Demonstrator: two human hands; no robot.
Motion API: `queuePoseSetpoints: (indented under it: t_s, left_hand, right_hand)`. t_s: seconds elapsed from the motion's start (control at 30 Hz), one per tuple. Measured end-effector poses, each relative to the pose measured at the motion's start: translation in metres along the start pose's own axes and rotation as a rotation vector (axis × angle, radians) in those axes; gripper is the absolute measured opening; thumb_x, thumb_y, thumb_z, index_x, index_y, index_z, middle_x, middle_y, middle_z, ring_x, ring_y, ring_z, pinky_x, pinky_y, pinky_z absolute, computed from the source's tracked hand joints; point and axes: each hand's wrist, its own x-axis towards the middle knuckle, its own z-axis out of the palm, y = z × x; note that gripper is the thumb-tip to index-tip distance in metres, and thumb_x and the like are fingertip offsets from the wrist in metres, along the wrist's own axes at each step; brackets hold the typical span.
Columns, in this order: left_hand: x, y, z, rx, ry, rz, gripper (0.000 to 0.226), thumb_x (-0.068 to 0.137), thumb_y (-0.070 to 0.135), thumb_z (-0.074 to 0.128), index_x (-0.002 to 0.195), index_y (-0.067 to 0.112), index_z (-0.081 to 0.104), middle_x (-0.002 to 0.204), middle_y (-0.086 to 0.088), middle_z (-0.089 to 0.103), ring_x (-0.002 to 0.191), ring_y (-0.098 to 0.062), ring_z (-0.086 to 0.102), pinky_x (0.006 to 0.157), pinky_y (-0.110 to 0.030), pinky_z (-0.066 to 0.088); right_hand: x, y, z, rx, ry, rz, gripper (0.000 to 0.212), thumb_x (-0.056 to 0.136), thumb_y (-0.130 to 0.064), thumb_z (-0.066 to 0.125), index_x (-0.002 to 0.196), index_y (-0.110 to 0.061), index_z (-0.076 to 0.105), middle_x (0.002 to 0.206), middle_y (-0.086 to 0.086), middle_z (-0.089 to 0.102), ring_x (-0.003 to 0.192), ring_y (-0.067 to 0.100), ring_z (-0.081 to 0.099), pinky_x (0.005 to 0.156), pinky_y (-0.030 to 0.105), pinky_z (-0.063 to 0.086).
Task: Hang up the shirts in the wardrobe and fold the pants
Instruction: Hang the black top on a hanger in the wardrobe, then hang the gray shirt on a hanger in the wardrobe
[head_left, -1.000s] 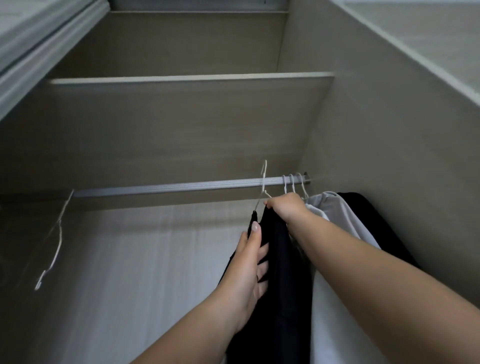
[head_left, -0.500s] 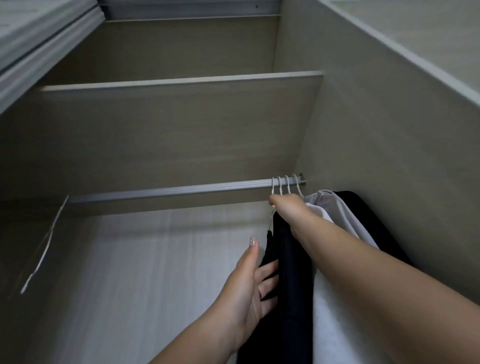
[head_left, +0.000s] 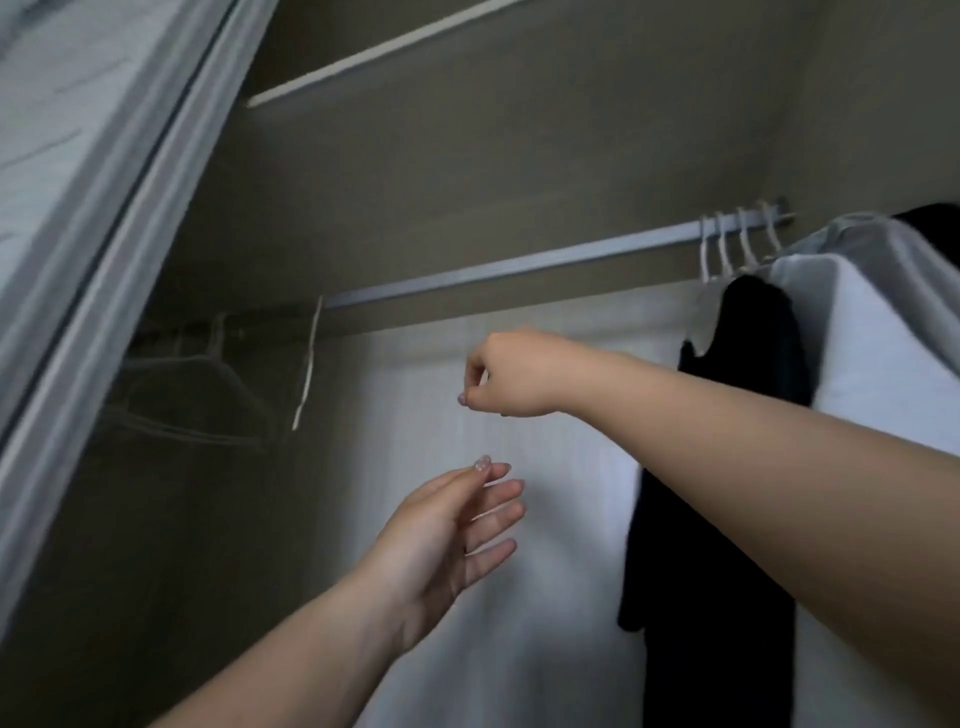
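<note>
Both hands have left the black shirt (head_left: 748, 364), which now hangs from the rail (head_left: 519, 265) far right, well apart from them. Right hand (head_left: 511, 376) loosely curled, empty; left hand (head_left: 452, 530) spread, empty.

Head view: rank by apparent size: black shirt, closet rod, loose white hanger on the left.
1. black shirt
2. closet rod, long but thin
3. loose white hanger, only partly visible

The shirt hangs nearer the camera, so true sizes are unsure.
</note>
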Motion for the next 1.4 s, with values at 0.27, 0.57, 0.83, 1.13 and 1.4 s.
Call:
queuePoseSetpoints:
  t_s: [0.27, 0.57, 0.83, 1.13, 1.4]
  left_hand:
    - [-0.107, 0.035, -0.098, 0.195, 0.379, 0.08, 0.015, 0.092, 0.029, 0.058, 0.09, 0.018, 0.068, 0.078, 0.003, 0.071, 0.066, -0.007, 0.066, 0.076, -0.03, 0.051]
    - [-0.3, 0.086, -0.136, 0.339, 0.692, 0.165, 0.024, 0.069, 0.035, 0.068, 0.086, 0.019, 0.076, 0.086, -0.001, 0.071, 0.077, -0.012, 0.069, 0.076, -0.032, 0.059]
    - [-0.523, 0.114, -0.096, 0.507, 1.24, 0.124, 0.016, 0.085, 0.025, 0.062, 0.093, 0.015, 0.07, 0.085, -0.001, 0.072, 0.076, -0.011, 0.069, 0.08, -0.032, 0.055]
    - [-0.747, 0.155, 0.042, 0.642, 1.82, 0.213, 0.018, 0.091, 0.02, 0.06, 0.08, 0.018, 0.074, 0.082, 0.001, 0.074, 0.07, -0.008, 0.069, 0.07, -0.026, 0.053]
    - [-0.902, 0.149, 0.19, 0.665, 2.24, 0.343, 0.016, 0.092, 0.023, 0.059, 0.086, 0.019, 0.074, 0.088, -0.001, 0.074, 0.078, -0.011, 0.068, 0.082, -0.033, 0.053]
  right_hand:
    - [0.008, -0.104, 0.035, 0.553, 0.149, -0.213, 0.016, 0.088, -0.04, 0.055, 0.078, -0.029, 0.062, 0.071, -0.01, 0.064, 0.078, 0.012, 0.065, 0.07, 0.026, 0.047]
    - [-0.062, -0.238, 0.032, 1.381, -0.068, -0.495, 0.01, 0.091, -0.034, 0.056, 0.09, -0.036, 0.066, 0.086, -0.014, 0.07, 0.085, 0.0, 0.066, 0.08, 0.026, 0.055]
    - [-0.186, -0.406, -0.017, 1.995, -0.527, -0.718, 0.016, 0.092, -0.017, 0.056, 0.097, -0.032, 0.06, 0.103, 0.006, 0.065, 0.09, 0.007, 0.063, 0.081, 0.028, 0.051]
    - [-0.35, -0.55, -0.167, 2.184, -0.884, -1.151, 0.017, 0.092, -0.018, 0.056, 0.106, -0.029, 0.059, 0.108, 0.003, 0.064, 0.097, 0.014, 0.063, 0.073, 0.019, 0.053]
    - [-0.502, -0.616, -0.308, 2.129, -1.14, -1.668, 0.015, 0.092, -0.024, 0.056, 0.105, -0.032, 0.057, 0.107, -0.005, 0.065, 0.099, 0.006, 0.062, 0.081, 0.022, 0.054]
